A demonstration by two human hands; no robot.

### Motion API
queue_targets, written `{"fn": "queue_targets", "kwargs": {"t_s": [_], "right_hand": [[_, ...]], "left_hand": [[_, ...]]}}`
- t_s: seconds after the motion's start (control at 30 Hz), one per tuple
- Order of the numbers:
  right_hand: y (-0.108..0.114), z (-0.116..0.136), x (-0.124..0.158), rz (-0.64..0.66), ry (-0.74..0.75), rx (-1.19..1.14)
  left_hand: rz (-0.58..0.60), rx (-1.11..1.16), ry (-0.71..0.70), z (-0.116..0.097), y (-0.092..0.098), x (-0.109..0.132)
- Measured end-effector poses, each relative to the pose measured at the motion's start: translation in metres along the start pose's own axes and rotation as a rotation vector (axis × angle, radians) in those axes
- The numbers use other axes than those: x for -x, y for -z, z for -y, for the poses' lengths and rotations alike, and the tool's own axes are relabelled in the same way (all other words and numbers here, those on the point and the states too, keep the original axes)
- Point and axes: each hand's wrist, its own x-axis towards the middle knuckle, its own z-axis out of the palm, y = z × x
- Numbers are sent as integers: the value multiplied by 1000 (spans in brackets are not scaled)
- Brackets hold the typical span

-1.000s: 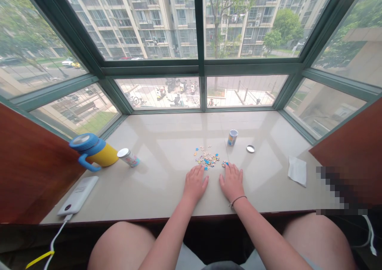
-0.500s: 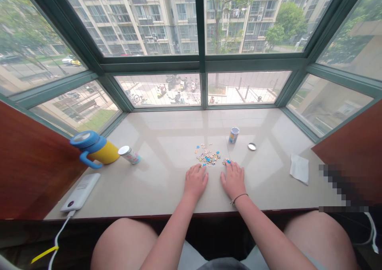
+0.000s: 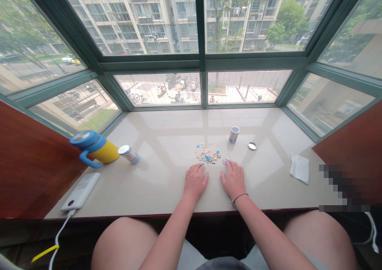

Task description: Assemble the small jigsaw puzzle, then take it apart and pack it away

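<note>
A loose pile of small jigsaw pieces (image 3: 209, 156), mostly pale with some blue, lies on the glossy sill (image 3: 161, 182). My left hand (image 3: 195, 180) rests flat just below the pile, fingers apart, with a blue piece at its fingertips. Palm down at the lower right of the pile is my right hand (image 3: 233, 180), its fingertips at a few pieces and partly covering them. Behind it stands an open printed can (image 3: 234, 135), and a round metal lid (image 3: 252, 146) lies to the can's right.
On the left are a blue and yellow jug (image 3: 103, 149), a white-capped printed can (image 3: 129, 154) lying tilted, and a white power bank (image 3: 80, 192) with a cable. A white tissue (image 3: 299, 169) lies at the right. Windows (image 3: 203, 89) border the sill's back.
The blue piece at my right fingertips is now mostly hidden, and the one by my left fingertips sits slightly closer to them. Both hands have barely moved.
</note>
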Motion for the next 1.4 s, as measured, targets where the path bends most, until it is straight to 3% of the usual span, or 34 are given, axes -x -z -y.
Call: {"fn": "queue_targets", "kwargs": {"t_s": [0.3, 0.63, 1.4], "right_hand": [[-1, -3, 1, -91, 97, -48], [0, -2, 1, -87, 202, -59], [8, 1, 2, -139, 143, -73]], "left_hand": [[1, 11, -28, 0, 1, 0], [161, 70, -263, -1, 12, -1], [86, 37, -89, -2, 5, -3]]}}
